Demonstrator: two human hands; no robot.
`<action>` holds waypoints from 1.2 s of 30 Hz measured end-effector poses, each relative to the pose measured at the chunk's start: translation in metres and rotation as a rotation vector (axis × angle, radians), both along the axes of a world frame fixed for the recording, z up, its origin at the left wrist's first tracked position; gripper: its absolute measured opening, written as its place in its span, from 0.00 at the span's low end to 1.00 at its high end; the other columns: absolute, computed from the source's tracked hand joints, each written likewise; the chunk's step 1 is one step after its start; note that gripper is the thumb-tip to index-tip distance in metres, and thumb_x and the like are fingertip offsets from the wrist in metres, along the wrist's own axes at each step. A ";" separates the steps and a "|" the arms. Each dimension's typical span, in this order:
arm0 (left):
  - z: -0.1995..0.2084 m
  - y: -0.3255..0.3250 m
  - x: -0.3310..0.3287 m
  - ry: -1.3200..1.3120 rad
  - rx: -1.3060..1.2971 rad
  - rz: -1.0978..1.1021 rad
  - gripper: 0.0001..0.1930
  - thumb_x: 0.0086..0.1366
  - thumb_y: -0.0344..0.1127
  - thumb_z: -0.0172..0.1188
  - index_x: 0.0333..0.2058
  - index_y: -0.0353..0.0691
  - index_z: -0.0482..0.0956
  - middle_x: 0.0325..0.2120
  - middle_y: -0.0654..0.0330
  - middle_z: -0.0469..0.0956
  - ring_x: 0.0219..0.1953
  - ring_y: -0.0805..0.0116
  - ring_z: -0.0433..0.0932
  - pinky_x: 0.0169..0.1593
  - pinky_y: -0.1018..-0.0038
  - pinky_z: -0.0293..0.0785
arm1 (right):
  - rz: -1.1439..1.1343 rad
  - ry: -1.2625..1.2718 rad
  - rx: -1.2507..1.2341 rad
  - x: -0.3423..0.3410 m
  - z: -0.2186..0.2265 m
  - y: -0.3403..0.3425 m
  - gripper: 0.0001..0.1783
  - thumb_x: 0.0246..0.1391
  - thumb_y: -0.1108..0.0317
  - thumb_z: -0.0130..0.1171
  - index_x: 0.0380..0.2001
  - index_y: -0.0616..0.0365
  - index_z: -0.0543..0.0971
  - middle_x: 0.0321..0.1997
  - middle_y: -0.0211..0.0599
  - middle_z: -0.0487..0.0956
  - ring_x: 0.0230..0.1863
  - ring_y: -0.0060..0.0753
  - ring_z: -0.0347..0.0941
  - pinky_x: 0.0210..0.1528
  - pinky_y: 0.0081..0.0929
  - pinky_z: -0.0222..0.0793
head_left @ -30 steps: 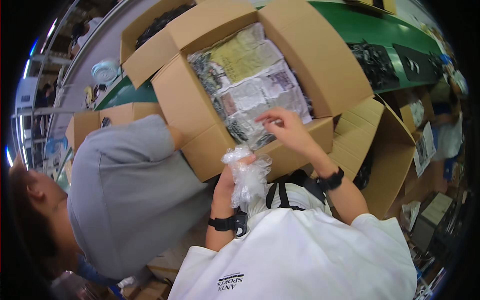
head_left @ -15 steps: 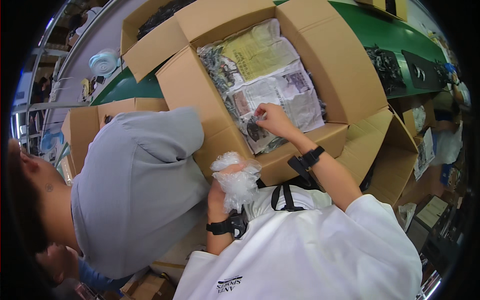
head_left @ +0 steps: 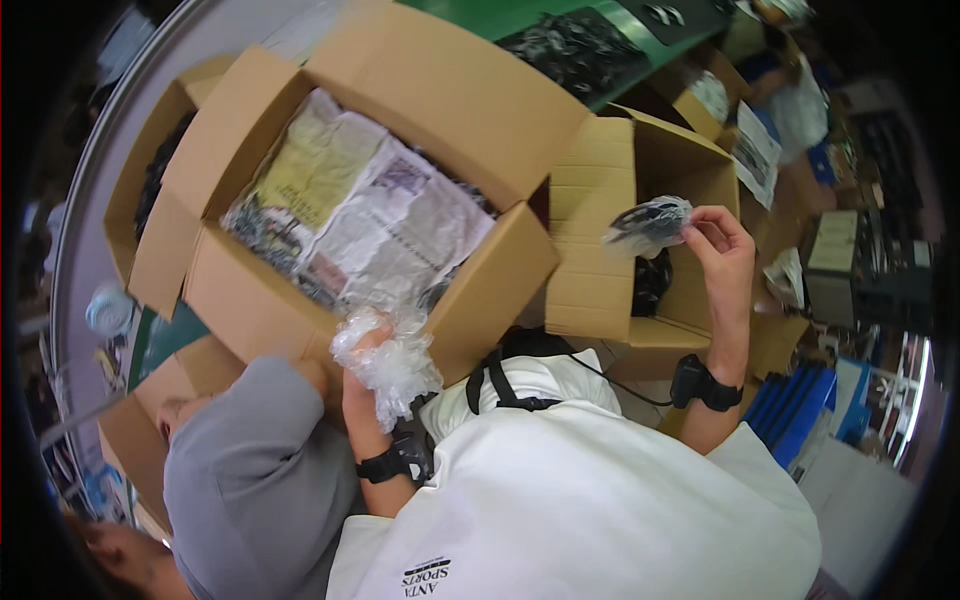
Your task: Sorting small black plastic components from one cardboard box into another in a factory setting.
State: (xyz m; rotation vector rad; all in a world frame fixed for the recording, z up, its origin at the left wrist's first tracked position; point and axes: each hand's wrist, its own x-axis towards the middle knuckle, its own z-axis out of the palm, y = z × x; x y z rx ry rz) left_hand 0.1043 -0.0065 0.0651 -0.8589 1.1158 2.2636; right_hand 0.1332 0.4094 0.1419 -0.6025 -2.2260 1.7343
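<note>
Little bag point(head_left: 679, 207) with a dark thing point(head_left: 643, 222) inside is pinched by the right hand point(head_left: 718, 240); the left hand point(head_left: 374, 337) squeezes crumpled clear plastic point(head_left: 402, 374).

Plastic point(head_left: 400, 372) partly hides the left hand point(head_left: 374, 338). In the right hand point(head_left: 722, 243), the bag point(head_left: 648, 226) has unclear content. Left of both, the edge cuts a co-worker point(head_left: 255, 475).

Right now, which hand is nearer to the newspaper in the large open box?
Left. The left hand, holding crumpled clear plastic, is just below the newspaper in view; the right hand is farther off, right of it, holding a bagged dark item.
</note>
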 end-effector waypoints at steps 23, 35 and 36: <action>-0.032 0.021 -0.020 0.086 -0.013 -0.301 0.10 0.56 0.30 0.59 0.38 0.38 0.76 0.30 0.62 0.76 0.29 0.70 0.75 0.32 0.74 0.73 | -0.677 -0.208 0.672 0.078 -0.089 0.137 0.07 0.52 0.71 0.63 0.34 0.63 0.82 0.30 0.38 0.84 0.34 0.24 0.80 0.40 0.23 0.73; 0.009 0.027 -0.023 0.164 0.054 -0.240 0.14 0.60 0.32 0.59 0.44 0.38 0.74 0.33 0.59 0.76 0.29 0.66 0.77 0.32 0.70 0.76 | -0.221 0.090 0.195 0.018 -0.007 0.055 0.04 0.49 0.80 0.56 0.29 0.61 0.75 0.29 0.25 0.75 0.33 0.16 0.72 0.37 0.16 0.68; 0.008 0.024 -0.020 0.194 0.089 -0.133 0.11 0.58 0.30 0.59 0.41 0.40 0.75 0.29 0.60 0.76 0.25 0.68 0.76 0.28 0.69 0.75 | -0.030 0.081 0.064 0.002 0.009 0.023 0.05 0.48 0.81 0.55 0.29 0.60 0.75 0.29 0.25 0.74 0.33 0.16 0.72 0.37 0.16 0.68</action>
